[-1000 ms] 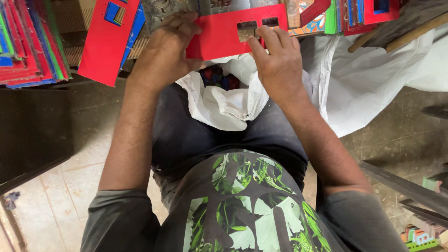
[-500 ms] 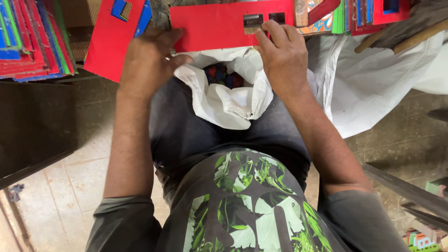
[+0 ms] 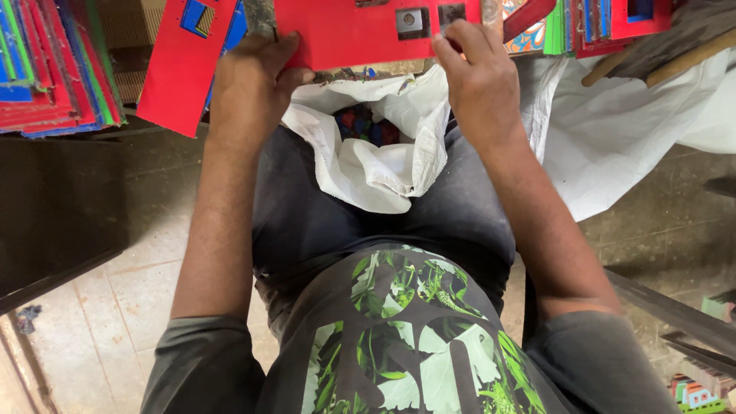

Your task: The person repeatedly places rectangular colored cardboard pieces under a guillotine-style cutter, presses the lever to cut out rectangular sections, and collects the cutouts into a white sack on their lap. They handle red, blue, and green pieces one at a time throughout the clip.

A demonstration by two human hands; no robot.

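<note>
In the head view, a seated person holds a flat red panel (image 3: 345,31) up at twelve o'clock, the left hand (image 3: 249,84) clenched on its lower left edge and the right hand (image 3: 479,77) grasping its right part, fingertips (image 3: 452,34) pressing beside two small square cut-outs. The work in hand looks like clearing or fitting those openings; I judge the next move calls for a firm, steady push of the fingertips while the left hand braces the panel. The panel is thin, stiff, matte and straight-edged. Below it, on the lap, an open white sack (image 3: 376,153) of coarse woven cloth sags in soft folds, with small coloured pieces (image 3: 364,123) inside. At ten o'clock leans another red sheet (image 3: 180,73) with a blue-edged cut-out; at nine o'clock lies a stack of coloured sheets (image 3: 46,69), layered and flat-edged.
</note>
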